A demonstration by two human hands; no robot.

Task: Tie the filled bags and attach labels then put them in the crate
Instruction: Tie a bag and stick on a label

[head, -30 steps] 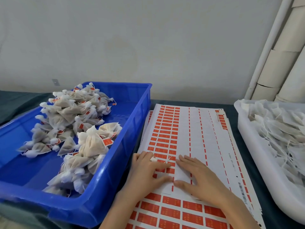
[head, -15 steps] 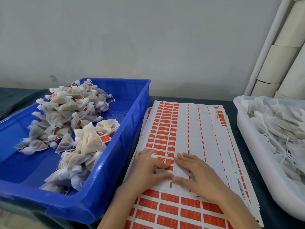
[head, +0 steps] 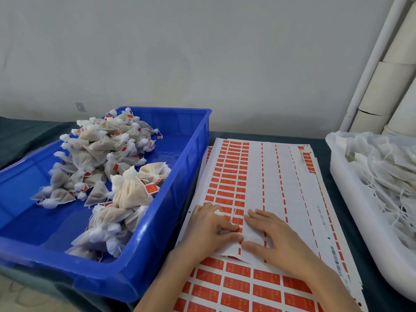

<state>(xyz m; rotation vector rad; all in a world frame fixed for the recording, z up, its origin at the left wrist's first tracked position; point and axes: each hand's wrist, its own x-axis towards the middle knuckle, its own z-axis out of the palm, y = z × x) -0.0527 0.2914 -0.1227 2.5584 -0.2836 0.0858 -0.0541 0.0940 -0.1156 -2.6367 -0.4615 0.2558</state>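
Left of the left hand: rectangular blue plastic crate [head: 175, 212], holding a heap of tied white mesh bags with orange tags [head: 101, 158].

Left hand [head: 209, 230]: fingers curled down, clasping a small filled white mesh bag [head: 218, 213] against the sheet. Only its bunched neck shows, at the fingertips, so the bag sits under that hand, not in the crate.

Orientation: neck tuft points away from the wrist, toward the far end of the sheet. Thin white string [head: 234, 213] runs from it rightward and away. Body is hidden, so I can't call its long axis.

Under both hands: white backing sheet of orange rectangular labels [head: 270, 176], long axis running away from the person, labels lying crosswise.

Right hand [head: 279, 242]: fingers straight, released, pressing the sheet flat just right of the left thumb.

Right of it, well apart: white plastic tray [head: 351, 199].

Step, as I read it: labelling. Next: get the string onto one label, peel it, fold it shut, then move the bag left into the crate.
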